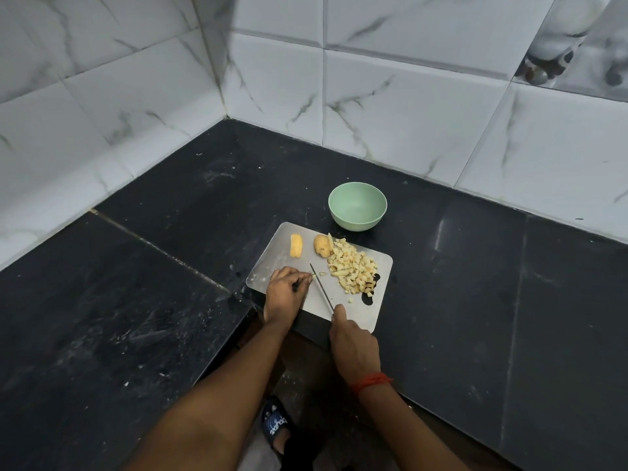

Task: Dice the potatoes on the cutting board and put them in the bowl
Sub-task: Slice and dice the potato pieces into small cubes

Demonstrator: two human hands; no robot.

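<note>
**A:** That left hand (pixel 285 287) pinches a tiny potato sliver (pixel 312 275) just beside the knife (pixel 321 288); the right hand (pixel 353 345) is wrapped round its handle. One slip, nicked finger.

**B:** And the dice pile (pixel 353 270) hugs the board (pixel 360 314)'s right edge, with the bowl (pixel 357 205) empty beyond. Bits could spill.

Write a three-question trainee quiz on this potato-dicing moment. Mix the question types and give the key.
1. True or false: the green bowl is empty.
2. The right hand grips: A) a whole potato, B) the knife, C) a spoon.
3. Fill in: the pile of diced potato lies on the ___ side of the cutting board, by the person's own sides.

Key: 1 true; 2 B; 3 right.
</note>
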